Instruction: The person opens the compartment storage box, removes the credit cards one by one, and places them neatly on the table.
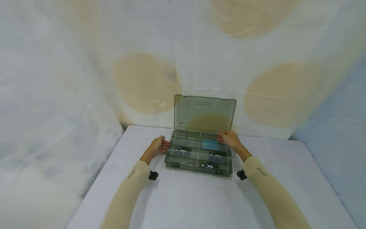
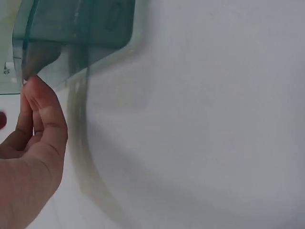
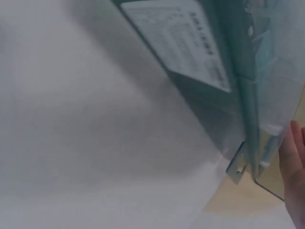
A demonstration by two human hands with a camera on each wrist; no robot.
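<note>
I see the smoky plastic organizer box (image 1: 198, 156) sitting on the white table (image 1: 183, 197) just past centre, toward twelve o'clock from me, its translucent lid (image 1: 204, 113) standing upright at the far edge. Dividers split the tray into compartments; a blue card (image 1: 210, 145) lies in the far right one, at about one o'clock in the box, and cards marked "Vip" (image 1: 210, 166) lie in the near compartments at five and seven o'clock. My right hand (image 1: 228, 140) reaches over the box's three o'clock side, fingers curled down at the far right compartment near the blue card; I cannot tell whether it actually pinches anything. In the right wrist view only fingertips (image 3: 294, 167) show beside the box's hinge corner and a paper label (image 3: 183, 40) on its outside. My left hand (image 1: 159, 147) rests at the box's nine o'clock side, fingers relaxed and mostly straight, touching its outer wall; the left wrist view shows a fingertip (image 2: 40, 102) against the box's corner. Behind the table hangs a pale cloth backdrop (image 1: 85, 63) with tan round patches.
</note>
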